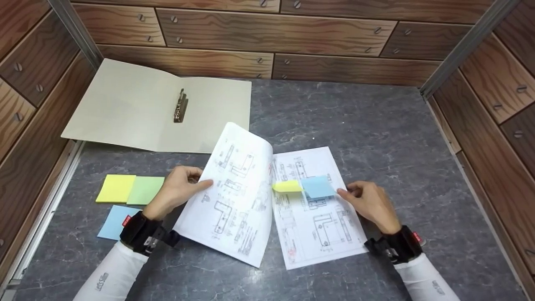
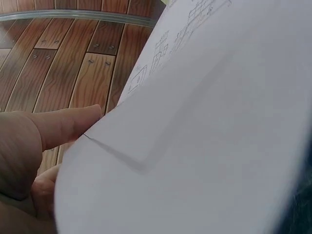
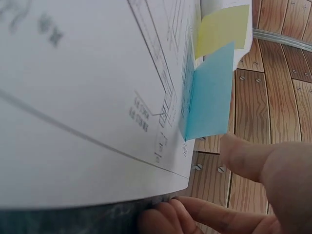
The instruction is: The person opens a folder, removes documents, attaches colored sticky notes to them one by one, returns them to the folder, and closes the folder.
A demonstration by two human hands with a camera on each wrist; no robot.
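My left hand [image 1: 177, 188] pinches the left edge of a raised, curved sheet with technical drawings [image 1: 240, 179], thumb on its face. In the left wrist view the thumb [image 2: 73, 122] lies at the edge of the same curling paper [image 2: 195, 146]. To the right lies another drawing sheet [image 1: 301, 234]. A blue sticky note [image 1: 318, 187] and a yellow sticky note [image 1: 288, 186] stand up from the sheets. My right hand [image 1: 372, 205] is at this sheet's right edge. Its thumb tip [image 3: 229, 146] meets the blue note's corner, while the other fingers [image 3: 195, 212] are at the paper's edge, apart from the thumb.
An open beige folder [image 1: 125, 100] with a metal clip [image 1: 180, 106] lies at the back left. Yellow [image 1: 116, 188], green [image 1: 144, 190] and blue [image 1: 110, 221] sticky-note pads lie by the left forearm. Wood-patterned walls [image 1: 276, 33] enclose the dark grey table [image 1: 397, 138].
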